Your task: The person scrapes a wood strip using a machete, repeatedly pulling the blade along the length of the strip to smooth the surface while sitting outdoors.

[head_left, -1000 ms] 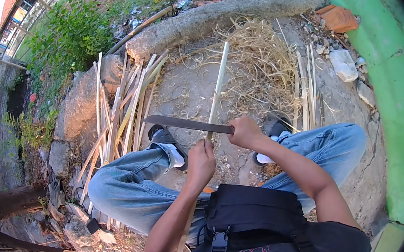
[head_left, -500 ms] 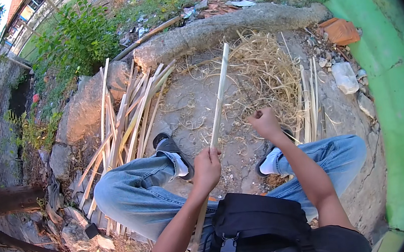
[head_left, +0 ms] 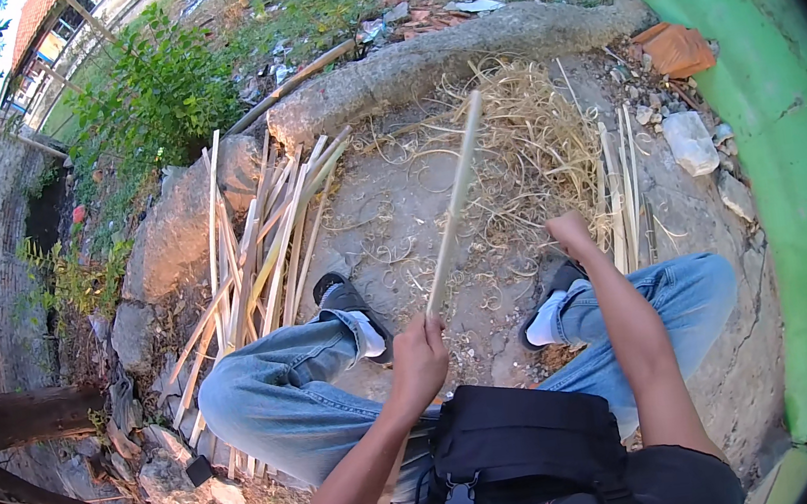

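My left hand (head_left: 420,363) is wrapped round a long pale bamboo strip (head_left: 458,203). The strip slants away from me, its far end over the pale shavings (head_left: 529,126), while its near part runs back beside my left forearm. Above my right shoe, my right hand (head_left: 573,234) is closed in a fist, apart from the strip. Whatever those fingers may hold is hidden. A stack of split bamboo strips (head_left: 266,239) lies left of my feet, and a few more strips (head_left: 624,190) lie right of the shavings.
A low concrete kerb (head_left: 459,49) curves across the far side. Along the right runs a green wall (head_left: 786,165), with an orange brick (head_left: 676,50) and a white lump (head_left: 689,143) near its foot. A dark wooden beam (head_left: 26,417) juts in at left. A black bag (head_left: 522,434) rests at my lap.
My right hand has moved to the right, away from the strip. The far end of the strip has swung a little to the right, with my left hand still round it.
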Demonstrator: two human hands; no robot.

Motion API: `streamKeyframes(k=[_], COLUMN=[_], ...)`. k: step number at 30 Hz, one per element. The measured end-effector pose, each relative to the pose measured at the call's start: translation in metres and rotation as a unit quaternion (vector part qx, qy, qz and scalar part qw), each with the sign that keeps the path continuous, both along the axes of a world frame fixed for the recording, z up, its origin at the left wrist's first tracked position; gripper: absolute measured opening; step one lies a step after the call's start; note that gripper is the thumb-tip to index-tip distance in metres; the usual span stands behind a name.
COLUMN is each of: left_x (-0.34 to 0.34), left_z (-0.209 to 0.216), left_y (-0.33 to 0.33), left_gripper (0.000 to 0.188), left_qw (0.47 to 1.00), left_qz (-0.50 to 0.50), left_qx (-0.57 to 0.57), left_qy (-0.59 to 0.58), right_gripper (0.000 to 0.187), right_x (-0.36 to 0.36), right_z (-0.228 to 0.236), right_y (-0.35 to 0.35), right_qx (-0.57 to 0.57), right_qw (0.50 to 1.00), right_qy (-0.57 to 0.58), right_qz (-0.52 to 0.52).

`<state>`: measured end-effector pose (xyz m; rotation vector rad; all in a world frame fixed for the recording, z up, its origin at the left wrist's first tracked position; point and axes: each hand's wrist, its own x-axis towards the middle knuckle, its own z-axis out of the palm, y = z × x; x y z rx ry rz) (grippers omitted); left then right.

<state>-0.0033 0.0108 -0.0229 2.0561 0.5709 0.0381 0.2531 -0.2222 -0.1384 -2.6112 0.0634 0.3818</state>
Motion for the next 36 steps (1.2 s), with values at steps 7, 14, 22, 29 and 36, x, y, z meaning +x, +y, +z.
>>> streamKeyframes(k=[7,14,22,29,36], left_x=[0.003,0.007,0.009,-0.003,0.013], left_z=[-0.001,0.006,-0.004,0.016,0.0], left_y=[0.001,0.0,0.0,0.002,0.001], left_gripper=[0.029,0.024,0.027,0.028,0.029], left_qw=[0.999,0.997,0.998,0.998,0.997], left_qz=[0.04,0.043,0.027,0.051,0.054], left_qx=[0.009,0.06,0.049,0.007,-0.044], left_qy=[-0.016,-0.039,0.021,-0.036,-0.027], right_gripper=[0.025,0.024,0.02,0.02,0.02], right_x=[-0.043,-0.117,-0.076,0.023,-0.051], right_z=[0.08,0.124,0.065,0.007,0.101], right_y=[0.061,0.1,0.087,-0.04,0.057], right_qx=[0.224,0.014,-0.033,0.157,0.155], right_qw=[0.972,0.949,0.974,0.96,0.981], right_qy=[-0.046,-0.005,-0.021,0.07,-0.024], right_qz=[0.058,0.316,0.223,-0.221,0.113])
